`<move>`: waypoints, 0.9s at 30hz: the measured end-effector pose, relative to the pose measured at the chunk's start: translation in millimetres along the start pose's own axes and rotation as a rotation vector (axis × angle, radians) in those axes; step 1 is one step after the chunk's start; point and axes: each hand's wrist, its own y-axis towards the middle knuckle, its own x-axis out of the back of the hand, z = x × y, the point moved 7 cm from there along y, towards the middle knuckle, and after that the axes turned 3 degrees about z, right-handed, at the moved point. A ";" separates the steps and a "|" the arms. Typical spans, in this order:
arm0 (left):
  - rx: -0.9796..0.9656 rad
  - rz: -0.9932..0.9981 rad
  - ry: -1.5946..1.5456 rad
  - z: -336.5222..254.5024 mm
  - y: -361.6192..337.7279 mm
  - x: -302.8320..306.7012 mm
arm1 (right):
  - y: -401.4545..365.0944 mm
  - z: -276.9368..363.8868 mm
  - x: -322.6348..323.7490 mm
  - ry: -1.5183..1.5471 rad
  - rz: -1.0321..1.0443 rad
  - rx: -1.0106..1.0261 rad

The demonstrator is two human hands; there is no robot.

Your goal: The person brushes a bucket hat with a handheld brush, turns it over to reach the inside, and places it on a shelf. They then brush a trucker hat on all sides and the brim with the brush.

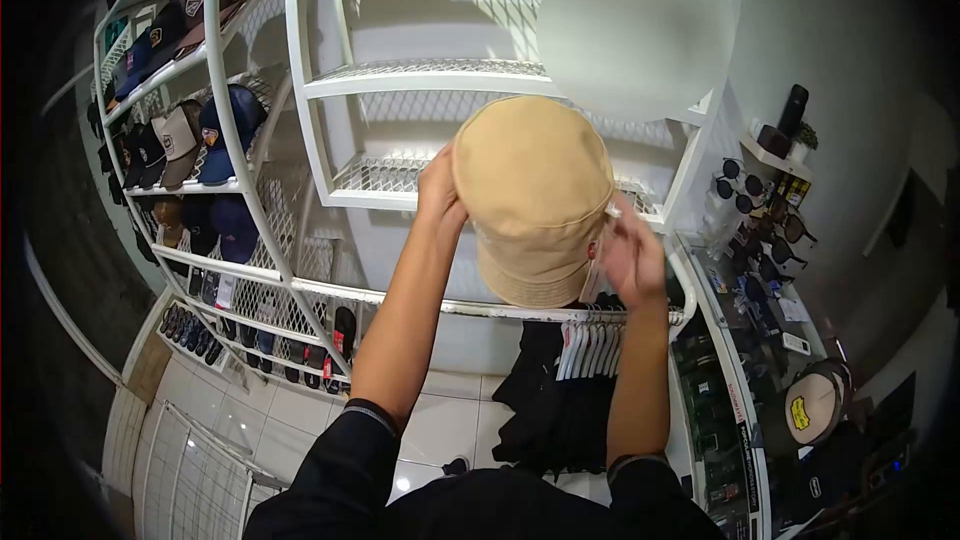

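Observation:
A tan bucket hat (535, 165) is held up in the middle of the view, crown toward me and brim pointing down. My left hand (441, 186) grips its left side, with the fingertips hidden behind the hat. At the right side of the hat, my right hand (632, 252) is partly blurred, its fingers bent near a small tag (592, 262) with a red mark that hangs by the brim. Whether those fingers pinch the tag or its string cannot be made out. Behind the hat stands a white mesh shelf (430, 85).
Caps fill a white rack (222, 40) on the left, with footwear on its lower shelves. A white rail (450, 309) runs below the hat, and dark clothes (545, 400) hang under it. Sunglasses (785, 230) and a glass counter (715, 340) are at the right.

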 end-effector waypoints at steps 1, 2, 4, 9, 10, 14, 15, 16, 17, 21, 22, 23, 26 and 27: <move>-0.005 -0.001 -0.001 0.5 3.3 1.9 | -14.6 -18.0 13.8 -0.033 0.045 -0.095; -0.026 0.009 0.025 0.9 10.0 3.7 | -22.8 -30.7 20.8 -0.074 0.098 -0.190; -0.049 0.009 0.052 3.1 14.3 8.7 | -36.5 -43.2 18.7 -0.102 0.136 -0.180; 0.087 -0.127 0.175 -3.6 -6.8 -4.8 | 20.6 2.1 30.2 -0.101 -0.098 -0.015; 0.118 -0.170 0.268 -9.1 -8.0 -5.4 | 33.4 33.8 11.2 -0.141 -0.134 0.050; -0.003 -0.135 0.043 -32.6 -1.1 -23.0 | 44.7 65.9 -32.4 -0.103 0.060 -0.009; -0.028 -0.060 -0.023 -32.3 6.1 -17.1 | 24.9 55.1 -28.5 -0.325 0.036 -0.035; -0.048 -0.059 -0.033 -33.5 5.6 -14.5 | 12.3 46.0 -25.1 -0.546 0.012 -0.061; -0.012 -0.063 -0.028 -29.9 4.2 -12.5 | 12.5 36.5 -32.0 -0.254 0.063 -0.015; 0.010 -0.079 0.028 -47.4 -9.4 -41.2 | 54.9 63.6 -39.6 -0.320 -0.099 0.254; -0.004 -0.024 0.073 -53.7 -7.0 -51.9 | 71.5 72.7 -47.5 -0.320 -0.096 0.260; -0.027 0.031 0.179 -62.7 2.9 -52.5 | 87.4 85.0 -50.6 -0.287 -0.146 0.316; -0.033 0.006 0.478 -95.5 35.2 -63.1 | 144.5 124.2 -55.7 -0.319 -0.079 0.417; -0.061 0.063 0.466 -105.4 54.5 -68.1 | 163.8 136.1 -65.2 -0.386 0.031 0.452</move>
